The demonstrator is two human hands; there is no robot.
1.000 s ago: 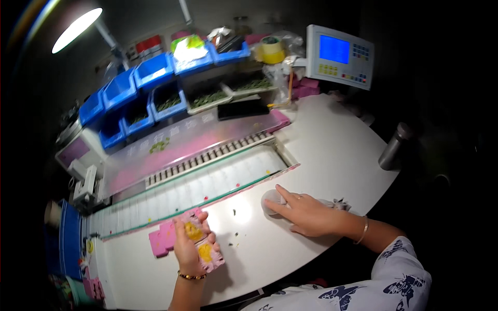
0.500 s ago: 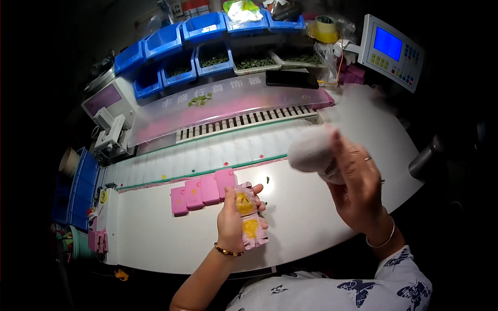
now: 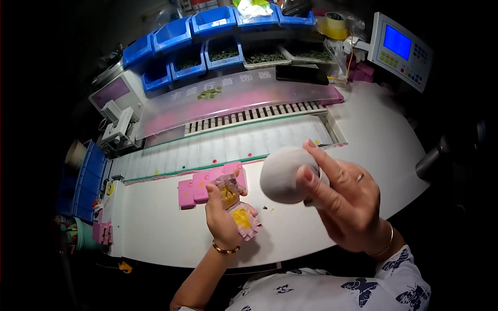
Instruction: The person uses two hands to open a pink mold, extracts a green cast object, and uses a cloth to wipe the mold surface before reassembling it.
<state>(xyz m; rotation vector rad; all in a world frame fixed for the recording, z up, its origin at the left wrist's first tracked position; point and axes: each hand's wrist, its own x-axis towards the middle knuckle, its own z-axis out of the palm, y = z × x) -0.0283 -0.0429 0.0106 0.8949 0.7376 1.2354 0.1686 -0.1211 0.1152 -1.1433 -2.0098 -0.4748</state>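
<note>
In my left hand (image 3: pixel 224 217) lie two halves of a small pink mold, spread apart in the palm. The upper half (image 3: pixel 228 193) and the lower half (image 3: pixel 244 220) each have yellow in their hollows, and their edges are notched. My right hand (image 3: pixel 353 199) is closed around a rounded, whitish pouch (image 3: pixel 287 173), slightly blurred, raised over the table to the right of the mold. A row of several pink blocks (image 3: pixel 188 192) lies just beyond my left hand, partly hidden by its fingers.
A sunken white tray strip (image 3: pixel 218 150) with a green edge crosses the white table (image 3: pixel 166 236). Behind it are rollers (image 3: pixel 254 114), a clear cover (image 3: pixel 197 106) and blue bins (image 3: pixel 223 52). A control panel (image 3: pixel 399 52) stands at the far right. Small scraps (image 3: pixel 265 208) lie near the mold.
My right hand has brought the pouch left and lower, closer to the mold. My left hand has shifted slightly left and the mold halves are tilted differently. The whole view has shifted a little.
</note>
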